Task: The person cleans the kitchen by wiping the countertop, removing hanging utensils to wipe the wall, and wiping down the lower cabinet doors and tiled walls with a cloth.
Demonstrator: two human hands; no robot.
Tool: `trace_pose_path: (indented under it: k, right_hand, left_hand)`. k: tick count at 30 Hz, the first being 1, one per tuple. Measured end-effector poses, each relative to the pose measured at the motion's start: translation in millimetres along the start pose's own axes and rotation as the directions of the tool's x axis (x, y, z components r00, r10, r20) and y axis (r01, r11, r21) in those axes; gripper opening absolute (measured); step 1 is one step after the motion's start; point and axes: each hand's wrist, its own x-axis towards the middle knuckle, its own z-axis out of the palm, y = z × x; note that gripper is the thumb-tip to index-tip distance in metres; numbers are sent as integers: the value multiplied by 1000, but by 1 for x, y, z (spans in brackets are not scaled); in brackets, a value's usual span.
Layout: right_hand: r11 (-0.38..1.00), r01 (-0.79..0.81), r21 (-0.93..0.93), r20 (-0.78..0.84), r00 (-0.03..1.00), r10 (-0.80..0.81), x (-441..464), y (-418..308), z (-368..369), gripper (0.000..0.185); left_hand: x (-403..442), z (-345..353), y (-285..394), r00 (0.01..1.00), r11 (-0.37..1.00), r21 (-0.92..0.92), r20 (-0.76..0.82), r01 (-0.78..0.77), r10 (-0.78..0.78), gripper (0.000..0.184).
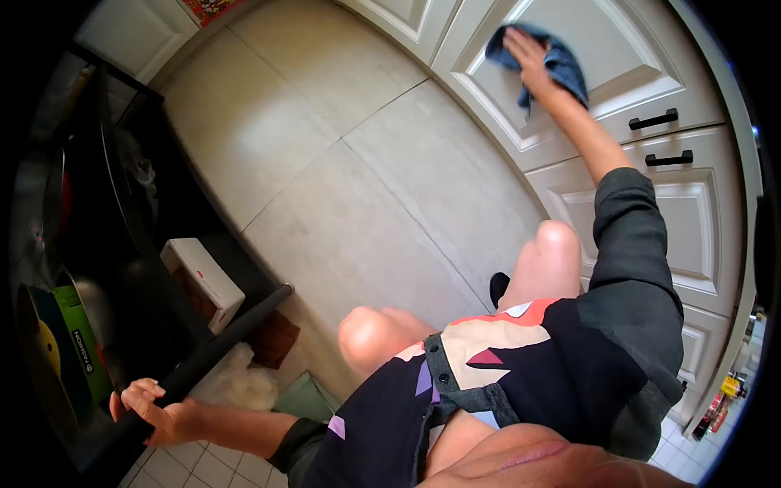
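Observation:
A blue cloth [564,71] lies against the pale panelled cabinet door [610,49] at the upper right. My right hand [530,63] presses on it with the fingers stretched over the fabric, and part of the cloth hangs below the hand. Two black handles [653,119] sit on the cabinet fronts, below and to the right of the cloth. At the lower left, my left hand [150,412] is wrapped round the dark rail [244,323] along the edge of a black shelf unit.
The black shelf unit [195,191] on the left holds a white box [205,281] and a green package [84,350]. Below the rail are a whitish plastic bag [237,382] and a green item [305,400]. Grey floor tiles [350,179] lie between the shelf unit and cabinets.

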Motion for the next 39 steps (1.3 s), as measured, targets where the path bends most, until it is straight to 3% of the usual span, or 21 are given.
trace_pose_path:
  k: [2, 4, 5, 6, 8, 12, 14, 16, 17, 18, 20, 21, 22, 24, 28, 30, 31, 35, 36, 38, 39]
  right_hand:
    - [968, -41, -247, -1, 999, 42, 40, -23, -60, 63]
    - [986, -12, -168, -67, 998, 1, 29, -12, -37, 69]
    - [1000, 17, 9, -44, 999, -17, 21, -7, -20, 62]
    - [997, 6, 73, 23, 1000, -8, 7, -7, -2, 63]
    - [997, -50, 52, 231, 972, 37, -20, -24, 15, 71]
    - [1000, 12, 1, 299, 954, -11, -48, -27, 0, 71]
    - [998, -63, -13, 284, 957, 64, -35, -16, -41, 69]
    - [997, 22, 68, -123, 992, -13, -15, 19, -69, 65]
    - [959, -177, -223, -59, 984, 168, 3, 1, -114, 67]
    - [801, -327, -502, -48, 935, 352, 13, -20, -147, 70]
    - [788, -312, -531, -143, 949, 280, 2, -8, -135, 76]
    - [807, -314, -501, -154, 949, 274, -1, -12, -121, 76]
    - [772, -359, -524, -65, 921, 383, -6, -21, -109, 75]
    - [957, -208, -202, -130, 974, 184, -27, -16, -70, 71]
    - [983, -184, -1, 235, 955, 179, -78, -43, -1, 70]
    - [987, -148, 59, 261, 957, 128, -106, -45, 39, 68]
    - [957, -212, 198, 263, 952, 157, -116, -48, 55, 66]
    - [992, -119, 45, 435, 896, 87, -113, -55, 36, 64]
    - [993, -109, 37, 423, 902, 83, -106, -50, 24, 64]
    - [913, -341, 225, 330, 908, 258, -90, -37, -4, 64]
    - [981, -173, 86, 208, 966, 152, -80, -24, -21, 66]
  left_hand:
    - [1, -3, -3, 1000, 1000, 4, 9, -17, 17, 19]
    - [0, -2, -5, 999, 999, 11, 12, -31, 31, 20]
    - [0, -2, -5, 999, 999, 10, 5, -46, 46, 20]
    - [0, -3, -5, 998, 998, 13, -8, -59, 59, 21]
    - [0, -4, -5, 999, 998, 37, -17, -41, 42, 21]
    - [0, -7, -8, 998, 998, -1, -30, -56, 56, 22]
    - [0, -8, -11, 997, 997, 4, -14, -73, 73, 24]
    - [-1, -11, -14, 994, 994, 28, 39, -103, 102, 29]
    - [-1, -11, -14, 994, 995, 22, 48, -99, 98, 29]
    - [-1, -9, -13, 991, 992, 34, 49, -124, 123, 31]
    - [1, -15, -18, 986, 988, 16, 65, -155, 153, 34]
    - [3, -19, -22, 986, 987, -9, 61, -158, 158, 31]
    - [3, -20, -24, 985, 986, -30, 49, -163, 164, 28]
    - [3, -20, -22, 988, 989, -12, 49, -148, 149, 27]
    - [2, -16, -16, 993, 993, -18, 16, -120, 121, 23]
    - [2, -15, -17, 990, 990, -24, 34, -137, 138, 28]
    - [2, -15, -17, 987, 988, -39, 58, -150, 152, 33]
    - [1, -12, -15, 989, 990, -39, 44, -138, 140, 30]
    - [0, -13, -15, 990, 989, -44, 27, -141, 142, 30]
    - [0, -13, -15, 996, 996, -28, 33, -87, 88, 31]
    - [-1, -8, -10, 996, 996, -3, 19, -87, 87, 29]
